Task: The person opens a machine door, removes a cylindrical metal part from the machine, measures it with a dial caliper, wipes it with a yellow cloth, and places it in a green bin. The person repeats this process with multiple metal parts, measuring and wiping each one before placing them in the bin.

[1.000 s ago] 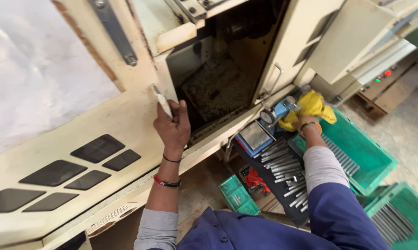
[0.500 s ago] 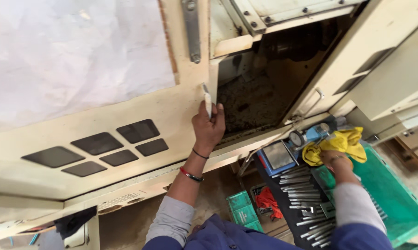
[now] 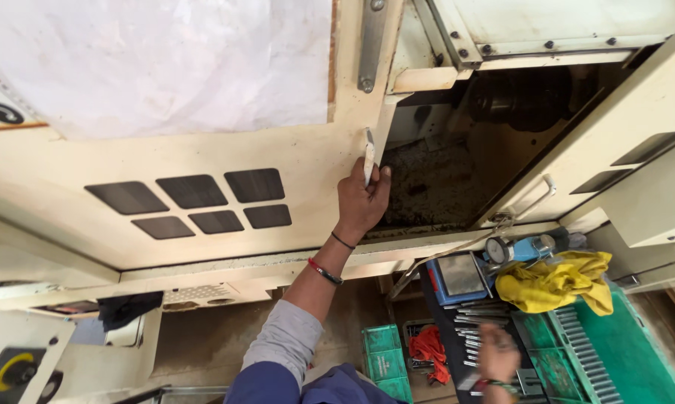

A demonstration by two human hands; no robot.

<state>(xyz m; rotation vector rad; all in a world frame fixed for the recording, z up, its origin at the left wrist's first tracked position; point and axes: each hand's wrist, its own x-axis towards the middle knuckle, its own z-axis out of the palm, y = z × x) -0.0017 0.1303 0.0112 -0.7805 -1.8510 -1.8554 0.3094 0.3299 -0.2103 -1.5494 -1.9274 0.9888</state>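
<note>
My left hand is raised against the cream machine door and grips its pale vertical door handle at the door's right edge. Behind the handle lies the dark machine opening, with grimy chips on its floor. My right hand is low and blurred over a row of metal rods on a dark tray; whether it holds anything I cannot tell. A yellow cloth lies just above and to the right of that hand.
A green crate with ribbed slots sits at the lower right. A blue gauge device and a round dial gauge lie by the cloth. A small green box and a red rag sit on the floor.
My left hand stays on the door handle while the view shifts right. My right hand has dropped from the yellow cloth down to the metal rods.
</note>
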